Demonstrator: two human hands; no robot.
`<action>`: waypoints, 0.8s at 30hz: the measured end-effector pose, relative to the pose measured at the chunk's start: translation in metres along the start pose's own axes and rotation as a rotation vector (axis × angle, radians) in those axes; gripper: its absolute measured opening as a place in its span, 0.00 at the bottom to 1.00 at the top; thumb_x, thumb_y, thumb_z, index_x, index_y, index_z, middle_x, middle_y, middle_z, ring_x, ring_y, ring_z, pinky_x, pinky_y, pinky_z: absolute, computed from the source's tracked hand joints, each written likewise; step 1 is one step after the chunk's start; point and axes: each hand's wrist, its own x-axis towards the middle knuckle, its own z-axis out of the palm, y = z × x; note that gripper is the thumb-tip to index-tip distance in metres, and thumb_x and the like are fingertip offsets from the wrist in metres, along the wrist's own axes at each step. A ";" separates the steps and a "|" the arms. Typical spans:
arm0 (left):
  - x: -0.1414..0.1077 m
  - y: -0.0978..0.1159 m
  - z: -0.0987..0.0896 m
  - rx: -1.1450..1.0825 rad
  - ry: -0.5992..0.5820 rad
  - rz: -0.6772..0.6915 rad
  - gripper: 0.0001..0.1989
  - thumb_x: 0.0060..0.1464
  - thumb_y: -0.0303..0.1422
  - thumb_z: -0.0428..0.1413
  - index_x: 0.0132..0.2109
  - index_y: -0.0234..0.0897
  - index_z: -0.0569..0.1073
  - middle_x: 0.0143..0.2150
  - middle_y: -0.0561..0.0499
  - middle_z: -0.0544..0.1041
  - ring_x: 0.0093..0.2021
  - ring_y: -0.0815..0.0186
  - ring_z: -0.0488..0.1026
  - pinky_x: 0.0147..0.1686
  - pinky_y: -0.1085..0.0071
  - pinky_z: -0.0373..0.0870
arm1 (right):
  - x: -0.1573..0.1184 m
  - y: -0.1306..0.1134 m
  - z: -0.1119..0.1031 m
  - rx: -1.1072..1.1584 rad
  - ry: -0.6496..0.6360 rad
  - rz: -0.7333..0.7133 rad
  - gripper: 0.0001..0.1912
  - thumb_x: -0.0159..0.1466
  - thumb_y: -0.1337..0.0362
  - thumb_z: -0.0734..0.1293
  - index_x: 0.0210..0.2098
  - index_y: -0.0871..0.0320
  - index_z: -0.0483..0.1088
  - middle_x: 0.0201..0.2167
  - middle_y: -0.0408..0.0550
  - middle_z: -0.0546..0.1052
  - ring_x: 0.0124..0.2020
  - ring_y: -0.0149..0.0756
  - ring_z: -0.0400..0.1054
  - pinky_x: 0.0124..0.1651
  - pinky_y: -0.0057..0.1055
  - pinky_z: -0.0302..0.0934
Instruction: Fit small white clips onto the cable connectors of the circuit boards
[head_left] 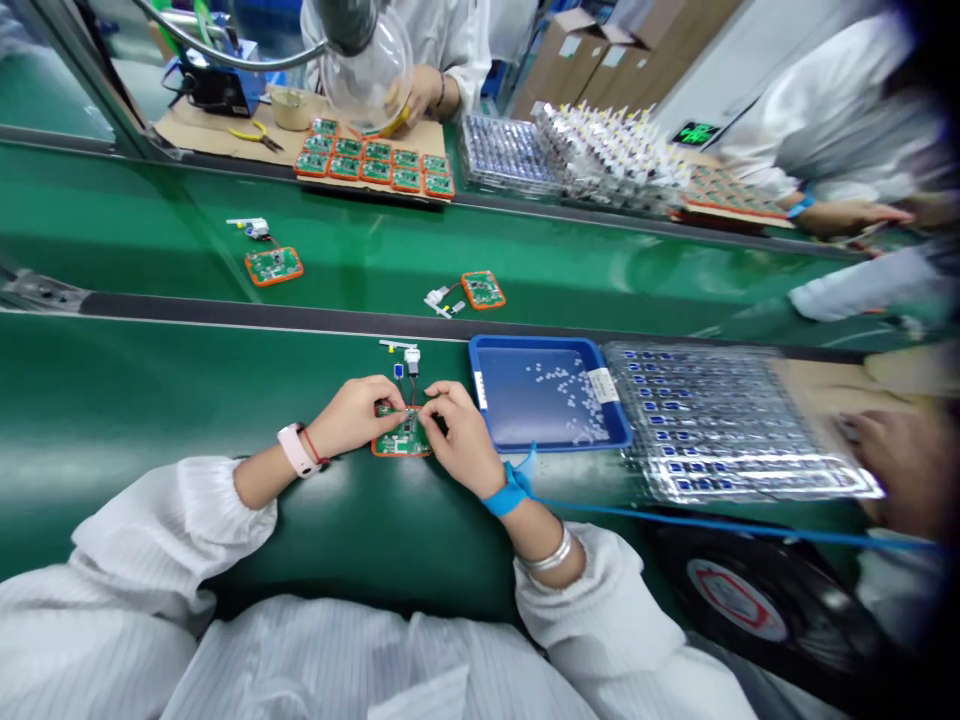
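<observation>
A green circuit board (401,440) in an orange frame lies on the green bench. Thin wires run from its top edge to a small white component (412,360) and a small blue part (398,371). Pinched fingers of my left hand (356,412) rest over the board's upper left. From the other side my right hand (459,437) pinches close to the left fingertips, at the wires' end of the board. Whatever sits between the fingertips of either hand is too small to make out. Right of my hand is a blue tray (517,425) with many tiny clear pieces (581,390).
Clear plastic trays (720,420) with blue parts stand at the right, near another person's hand (892,450). Two wired boards, one at left (274,266) and one in the middle (484,290), lie on the green strip beyond. Framed boards (375,162) and pliers (257,135) lie farther back.
</observation>
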 end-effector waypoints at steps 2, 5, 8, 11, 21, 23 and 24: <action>-0.003 -0.004 0.001 0.016 0.027 0.051 0.03 0.51 0.30 0.56 0.34 0.35 0.72 0.36 0.49 0.74 0.37 0.65 0.71 0.39 0.69 0.65 | 0.001 0.021 -0.029 -0.109 0.165 -0.018 0.07 0.60 0.69 0.59 0.27 0.57 0.66 0.38 0.52 0.69 0.43 0.39 0.65 0.47 0.39 0.61; -0.006 -0.008 0.003 0.039 0.038 0.074 0.07 0.53 0.34 0.56 0.37 0.35 0.70 0.37 0.50 0.73 0.38 0.65 0.70 0.39 0.68 0.65 | -0.003 0.070 -0.080 -0.295 0.400 0.124 0.06 0.57 0.65 0.62 0.24 0.56 0.66 0.34 0.52 0.69 0.40 0.41 0.65 0.43 0.41 0.62; -0.005 -0.009 0.003 0.049 0.037 0.059 0.09 0.53 0.36 0.56 0.39 0.36 0.70 0.38 0.50 0.73 0.38 0.65 0.70 0.40 0.68 0.65 | -0.010 0.113 -0.111 -0.364 0.394 0.262 0.06 0.55 0.64 0.63 0.22 0.56 0.66 0.28 0.49 0.69 0.36 0.41 0.64 0.43 0.43 0.62; -0.004 -0.009 0.003 0.072 0.027 0.057 0.09 0.53 0.36 0.55 0.40 0.37 0.70 0.38 0.50 0.73 0.39 0.64 0.70 0.40 0.67 0.65 | -0.012 0.130 -0.110 -0.361 0.316 0.272 0.07 0.55 0.63 0.63 0.22 0.56 0.66 0.26 0.49 0.70 0.36 0.41 0.64 0.44 0.44 0.61; -0.003 -0.008 0.002 0.076 0.009 0.070 0.07 0.53 0.34 0.54 0.39 0.36 0.71 0.38 0.49 0.75 0.39 0.63 0.70 0.41 0.66 0.64 | -0.010 0.132 -0.098 -0.409 0.278 0.290 0.07 0.54 0.66 0.63 0.20 0.56 0.65 0.26 0.49 0.68 0.36 0.42 0.63 0.45 0.46 0.61; -0.002 -0.007 0.002 0.071 0.015 0.075 0.07 0.53 0.34 0.54 0.38 0.36 0.71 0.38 0.49 0.75 0.39 0.63 0.70 0.41 0.66 0.64 | -0.008 0.129 -0.101 -0.395 0.243 0.297 0.07 0.53 0.67 0.63 0.19 0.56 0.64 0.25 0.49 0.68 0.35 0.43 0.63 0.45 0.47 0.60; -0.002 -0.007 0.002 0.064 0.023 0.078 0.07 0.53 0.34 0.55 0.38 0.36 0.71 0.37 0.49 0.75 0.38 0.64 0.70 0.41 0.66 0.64 | -0.006 0.124 -0.102 -0.383 0.235 0.296 0.08 0.53 0.67 0.63 0.18 0.56 0.63 0.25 0.50 0.67 0.35 0.43 0.62 0.45 0.47 0.60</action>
